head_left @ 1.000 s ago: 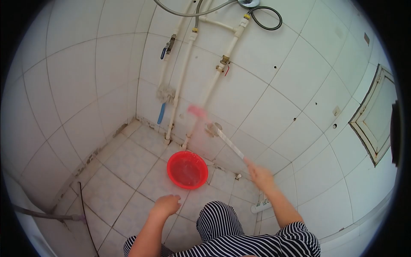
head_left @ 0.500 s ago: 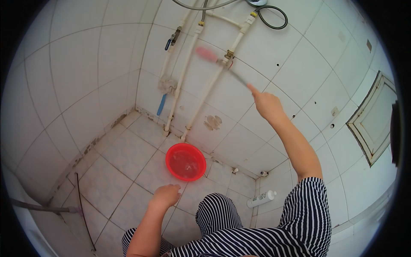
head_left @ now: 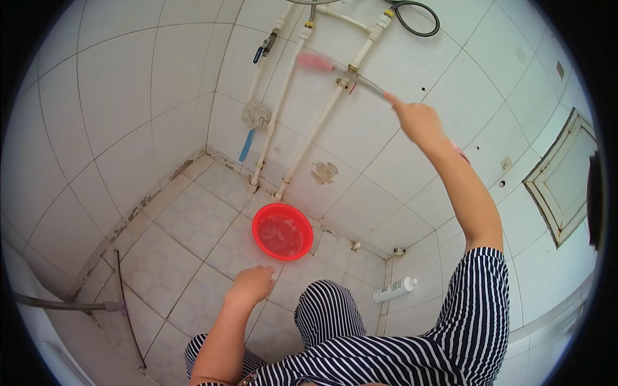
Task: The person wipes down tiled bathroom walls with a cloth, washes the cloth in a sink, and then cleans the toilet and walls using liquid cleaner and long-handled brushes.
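Note:
My right hand (head_left: 418,122) is raised at the tiled wall, closed around the thin grey handle of a long-handled scrubbing brush (head_left: 370,85). Its pink head, blurred by motion, points left across the white pipes (head_left: 313,132); whether it touches them I cannot tell. My left hand (head_left: 253,284) hangs low in front of my left knee with its fingers curled; what they hold, if anything, is hidden. Just beyond it on the floor stands a red basin (head_left: 308,239) with water in it.
A white bottle (head_left: 394,290) lies near the wall at right. A blue-handled scrubber (head_left: 246,145) hangs by the left pipes. A squeegee (head_left: 125,315) stands at the left edge. Valves and a hose (head_left: 432,32) sit high on the wall, and a framed panel (head_left: 563,177) is at far right.
My right hand has moved slightly up and right with the brush, whose head now lies more level and higher. My left hand stays curled by the basin; the whole view has shifted a little.

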`<act>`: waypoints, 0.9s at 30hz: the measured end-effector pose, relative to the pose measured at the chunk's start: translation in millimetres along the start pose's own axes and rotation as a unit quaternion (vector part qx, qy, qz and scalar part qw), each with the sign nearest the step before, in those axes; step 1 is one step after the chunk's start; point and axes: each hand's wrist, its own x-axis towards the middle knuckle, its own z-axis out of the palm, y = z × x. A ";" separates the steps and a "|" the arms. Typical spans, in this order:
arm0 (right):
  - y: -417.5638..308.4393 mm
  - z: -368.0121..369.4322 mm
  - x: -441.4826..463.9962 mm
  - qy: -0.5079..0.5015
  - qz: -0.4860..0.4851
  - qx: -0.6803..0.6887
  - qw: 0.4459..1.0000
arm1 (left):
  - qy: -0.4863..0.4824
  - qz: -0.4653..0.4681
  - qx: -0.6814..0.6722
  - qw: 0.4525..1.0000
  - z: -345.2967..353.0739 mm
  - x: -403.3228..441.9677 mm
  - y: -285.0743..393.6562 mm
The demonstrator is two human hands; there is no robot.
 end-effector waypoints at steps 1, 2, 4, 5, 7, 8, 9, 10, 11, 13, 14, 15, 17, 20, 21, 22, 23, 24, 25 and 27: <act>1.2 -15.5 4.1 0.006 0.064 0.023 0.998 | -0.001 -0.001 -0.001 1.000 -2.1 -1.2 1.3; 1.2 -23.4 6.3 0.010 0.127 0.045 0.991 | -0.008 -0.006 0.002 1.000 -3.4 -2.4 3.2; -5.1 -10.3 0.0 0.023 0.118 0.057 0.991 | -0.018 -0.009 0.005 1.000 -2.6 -3.7 5.5; -15.1 -3.9 -8.1 -0.009 0.093 0.043 0.995 | -0.009 -0.011 0.004 1.000 -1.3 -4.0 5.0; -22.5 7.9 -18.3 -0.065 0.019 0.026 0.997 | 0.002 -0.017 0.001 1.000 2.3 -3.9 1.6; -15.6 14.8 -21.5 -0.067 0.015 0.029 0.997 | 0.045 0.005 0.005 0.999 6.7 -4.8 -0.2; -6.3 19.9 -21.9 -0.052 -0.023 0.018 0.998 | 0.089 0.027 0.008 0.996 9.1 -6.7 -0.1; -0.5 26.9 -19.7 -0.038 -0.062 0.007 0.997 | 0.085 0.023 0.005 0.996 9.4 -7.3 0.7; -0.8 21.3 -15.8 -0.044 -0.067 0.010 0.997 | 0.054 0.003 0.007 0.999 5.5 -7.3 3.0; -2.0 -3.7 -9.0 0.017 0.106 -0.001 0.994 | 0.012 -0.020 0.002 1.000 4.2 -7.0 5.2; -3.9 -5.3 -8.8 0.008 0.102 0.001 0.995 | 0.013 -0.021 0.004 1.000 4.7 -6.3 5.6; -5.7 -5.5 -9.5 0.012 0.120 0.013 0.993 | 0.014 -0.021 0.008 1.000 5.0 -5.9 6.0; -16.6 2.1 -14.1 0.015 0.141 0.027 0.990 | 0.015 -0.019 0.009 1.000 0.9 -8.1 10.2; -36.5 23.0 -24.2 -0.076 0.008 -0.030 0.997 | 0.017 -0.009 0.013 1.000 2.4 -6.7 10.0; -37.6 26.1 -22.3 -0.091 -0.025 -0.041 0.995 | 0.020 -0.002 0.019 1.000 2.6 -5.6 9.2; -37.8 28.8 -19.7 -0.106 -0.058 -0.052 0.991 | 0.019 -0.003 0.019 1.000 2.2 -5.6 9.5; -36.4 26.5 -15.6 -0.106 -0.058 -0.051 0.991 | 0.022 -0.002 0.015 1.000 1.1 -6.0 10.4; -33.2 22.5 -10.6 -0.062 0.004 -0.023 0.998 | 0.025 -0.001 0.009 1.000 0.3 -6.3 11.1; -32.4 20.9 -9.8 -0.020 0.067 0.004 0.998 | 0.022 -0.002 0.007 1.000 0.4 -6.2 11.8; -34.0 37.7 -15.7 -0.005 0.070 0.021 0.997 | 0.020 -0.002 0.011 1.000 -1.8 -4.3 13.7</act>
